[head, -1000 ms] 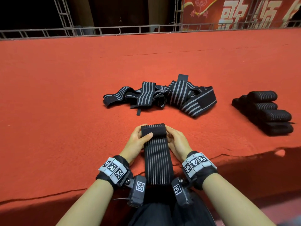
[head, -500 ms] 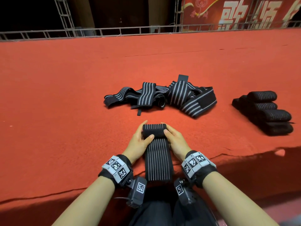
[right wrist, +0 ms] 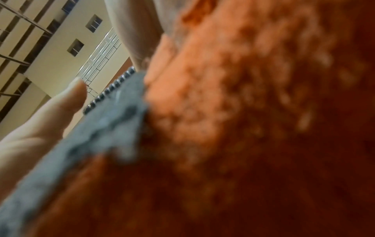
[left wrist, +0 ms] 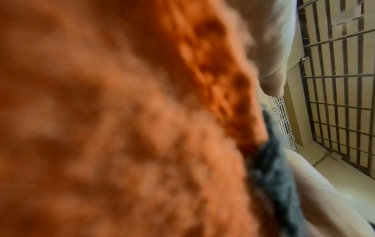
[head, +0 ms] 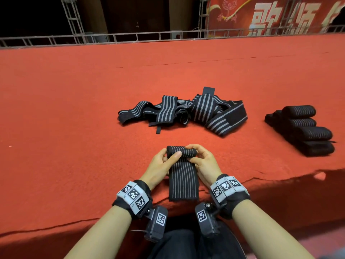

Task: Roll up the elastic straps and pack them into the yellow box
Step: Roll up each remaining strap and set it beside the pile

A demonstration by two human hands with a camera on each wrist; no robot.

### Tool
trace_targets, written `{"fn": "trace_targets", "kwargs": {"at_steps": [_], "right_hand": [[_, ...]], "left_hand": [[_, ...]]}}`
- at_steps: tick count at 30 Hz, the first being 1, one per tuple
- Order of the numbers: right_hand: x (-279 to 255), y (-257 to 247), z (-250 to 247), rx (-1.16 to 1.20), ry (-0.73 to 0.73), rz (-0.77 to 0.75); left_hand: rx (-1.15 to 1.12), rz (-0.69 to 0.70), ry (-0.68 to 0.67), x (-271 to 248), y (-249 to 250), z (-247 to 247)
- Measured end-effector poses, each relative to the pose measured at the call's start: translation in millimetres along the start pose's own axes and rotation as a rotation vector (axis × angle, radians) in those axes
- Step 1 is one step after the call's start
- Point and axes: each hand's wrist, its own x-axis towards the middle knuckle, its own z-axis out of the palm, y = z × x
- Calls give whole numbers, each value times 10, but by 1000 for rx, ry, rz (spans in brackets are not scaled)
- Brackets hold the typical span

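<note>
On the near side of the heap of loose wraps (head: 186, 112), close to the front edge of the red carpet (head: 74, 109), I watch two bare hands work on a single black wrap (head: 183, 180) with thin grey stripes. Its far end is wound into a tight roll that lies crosswise between the heap and the person. The unrolled tail lies flat on the carpet and runs back from the roll to the carpet's edge.

The left hand (head: 160, 167) grasps the roll's left end, its thumb laid across the top and its fingers curled round behind. The right hand (head: 204, 163) grasps the right end, its fingers bent over the top of the roll. Both wrists rest low on the carpet, one on either side of the flat tail.

To the right of the heap, well apart from it, a stack of rolled wraps (head: 306, 131) sits on the same carpet. Beyond the heap, at the carpet's far edge, runs a metal railing (head: 130, 37), and a red banner (head: 280, 15) with pale characters hangs behind it to the right.

My two wrist cameras are pressed close to the carpet. Each shows mostly blurred orange pile, with a sliver of the wrap's edge and a fingertip beside it.
</note>
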Motion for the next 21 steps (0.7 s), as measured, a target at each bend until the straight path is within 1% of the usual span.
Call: {"fn": "trace_targets", "kwargs": {"at_steps": [4, 9, 11, 15, 18, 21], "right_hand": [[15, -4, 19, 17, 0, 39], [54, -44, 50, 119, 44, 87], [67, -33, 54, 124, 56, 100], [68, 25, 74, -61, 44, 20], [55, 19, 76, -108, 42, 4], [39, 7, 68, -137, 27, 21]], "left_hand": [[0, -16, 38, 26, -22, -23], [-71, -24, 66, 49, -71, -47], [-109, -20, 81, 55, -77, -55], [-126, 10, 109, 73, -110, -75], [-76, 51, 101, 99, -143, -97], [-13, 118, 84, 100, -134, -102]]}}
